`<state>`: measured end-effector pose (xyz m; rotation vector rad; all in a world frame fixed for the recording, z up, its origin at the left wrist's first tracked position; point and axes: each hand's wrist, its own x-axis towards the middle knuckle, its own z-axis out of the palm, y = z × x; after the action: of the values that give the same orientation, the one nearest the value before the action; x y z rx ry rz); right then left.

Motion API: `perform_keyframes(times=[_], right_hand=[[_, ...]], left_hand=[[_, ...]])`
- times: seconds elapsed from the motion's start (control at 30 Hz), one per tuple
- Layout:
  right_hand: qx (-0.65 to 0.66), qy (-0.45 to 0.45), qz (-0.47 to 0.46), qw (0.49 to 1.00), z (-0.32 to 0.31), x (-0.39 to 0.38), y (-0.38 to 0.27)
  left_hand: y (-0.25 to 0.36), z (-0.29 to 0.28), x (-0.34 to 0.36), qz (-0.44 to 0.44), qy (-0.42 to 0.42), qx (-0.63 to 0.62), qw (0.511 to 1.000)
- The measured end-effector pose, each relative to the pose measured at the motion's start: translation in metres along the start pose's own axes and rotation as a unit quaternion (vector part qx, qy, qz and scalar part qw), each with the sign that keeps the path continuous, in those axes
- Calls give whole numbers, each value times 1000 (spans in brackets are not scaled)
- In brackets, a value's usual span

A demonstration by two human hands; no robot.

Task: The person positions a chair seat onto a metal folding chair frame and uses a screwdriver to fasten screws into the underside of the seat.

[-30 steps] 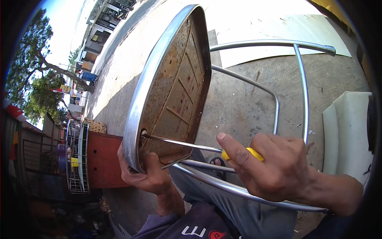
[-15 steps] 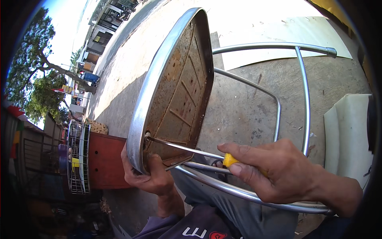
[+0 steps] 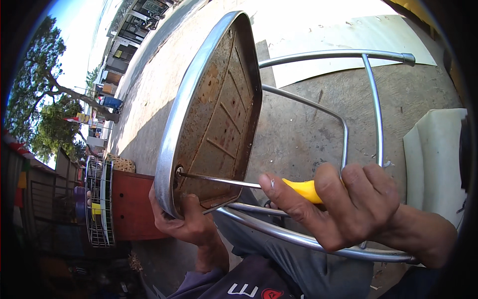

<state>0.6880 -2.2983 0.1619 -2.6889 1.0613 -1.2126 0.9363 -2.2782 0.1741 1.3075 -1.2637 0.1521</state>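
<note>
A metal chair or stool lies tipped on its side, its rusty seat underside (image 3: 214, 114) facing me inside a shiny rim. Bent chrome legs (image 3: 294, 237) run off to the right. My left hand (image 3: 186, 219) grips the near lower corner of the seat, thumb inside the rim and fingers behind it. In my right hand (image 3: 348, 204) is a screwdriver with a yellow handle (image 3: 302, 190). Its long shaft reaches left, and the tip meets a fastener (image 3: 179, 171) near the seat's lower corner. The index finger or thumb stretches along the handle towards the shaft.
A red box (image 3: 134, 204) stands to the left beside a wire rack (image 3: 99, 199). Beyond the frame, a pale sheet (image 3: 348, 45) lies on the concrete. A cream padded piece (image 3: 435, 154) rests at the right. Trees and low buildings line the far left.
My right hand has shifted its grip on the screwdriver and turned, showing more of the yellow handle. The seat has tilted slightly left. My left hand stays on the corner.
</note>
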Motion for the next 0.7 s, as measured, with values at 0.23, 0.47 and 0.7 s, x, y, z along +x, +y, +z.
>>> perform_keyframes(times=[0.23, 0.47, 0.7], right_hand=[[373, -90, 132, 914, 18, 6, -1], [310, -108, 136, 935, 22, 4, -2], [-55, 28, -35, 997, 13, 1, 0]], left_hand=[[-9, -11, 1, -15, -1, 35, 999], [-11, -12, 2, -5, -8, 61, 998], [-11, -13, -1, 23, -22, 73, 997]])
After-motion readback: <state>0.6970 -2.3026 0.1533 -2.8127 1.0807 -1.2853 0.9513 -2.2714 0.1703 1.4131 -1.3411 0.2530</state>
